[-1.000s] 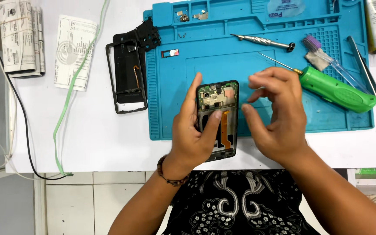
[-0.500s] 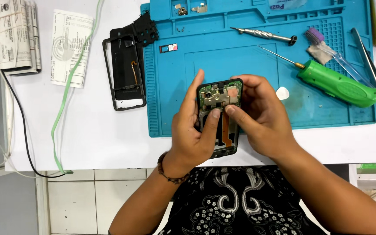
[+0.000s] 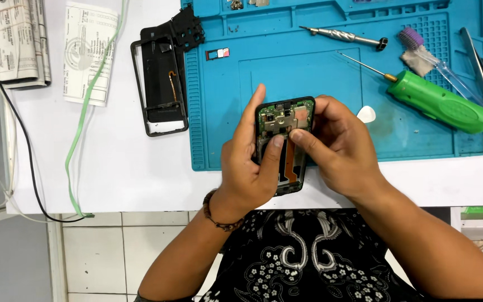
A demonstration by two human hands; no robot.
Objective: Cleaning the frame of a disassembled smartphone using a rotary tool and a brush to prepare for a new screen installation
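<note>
I see the opened phone (image 3: 284,146) at frame centre, back cover off, held over the lower edge of the blue repair mat (image 3: 331,72). Green board w/ metal shield shows at its top, orange flex strip runs down the middle. Left hand (image 3: 250,168) is wrapped round the phone's left side: fingers curled behind it, thumb lying across the lower board area, so closed on the phone. Right hand (image 3: 339,148) grips the right edge; thumb and index tip are pinched onto the shield near the top centre. Can't tell if anything small sits between those fingertips.

Mat compartments: top-row trays, upper centre, hold a few small metal bits, too small to ID. SIM tray (image 3: 217,53) lies in the mat's upper left slot. White pick (image 3: 367,114) lies on the mat just right of the right hand. Green electric screwdriver (image 3: 440,103) lies right of centre, bit pointing upper left. Silver precision driver (image 3: 345,37) at top centre, purple brush (image 3: 420,50) and tweezers (image 3: 482,70) at upper right.

Black phone frame (image 3: 160,84) lies off the mat's left edge, on the white table (image 3: 129,162).
</note>
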